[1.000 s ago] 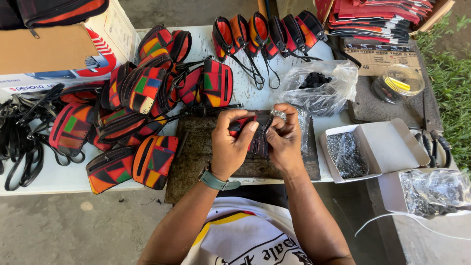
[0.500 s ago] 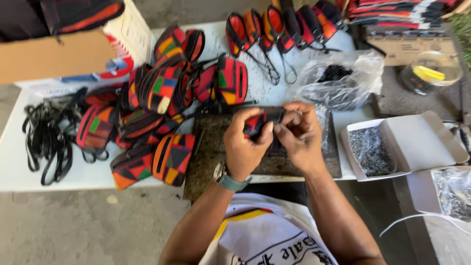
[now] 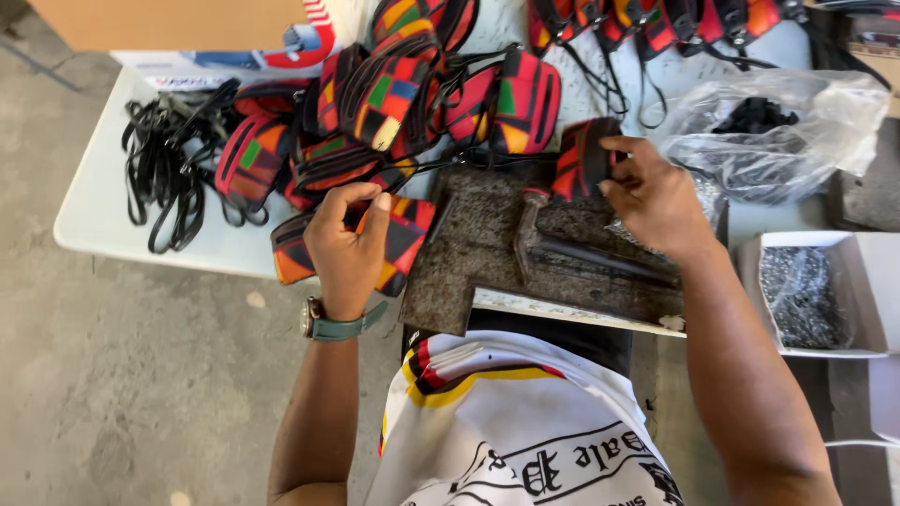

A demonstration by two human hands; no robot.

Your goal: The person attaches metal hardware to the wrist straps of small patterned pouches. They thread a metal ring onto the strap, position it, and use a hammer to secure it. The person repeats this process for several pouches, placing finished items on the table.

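While your right hand [image 3: 652,197] grips a patterned pouch [image 3: 583,157] above the hammer [image 3: 562,245], your left hand [image 3: 349,245] pinches another pouch [image 3: 405,245] far left.

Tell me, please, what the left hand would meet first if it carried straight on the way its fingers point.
Probably the pile of patterned pouches just beyond the left hand, which points up the table; its fingertips are already close to them, though depth is unclear.
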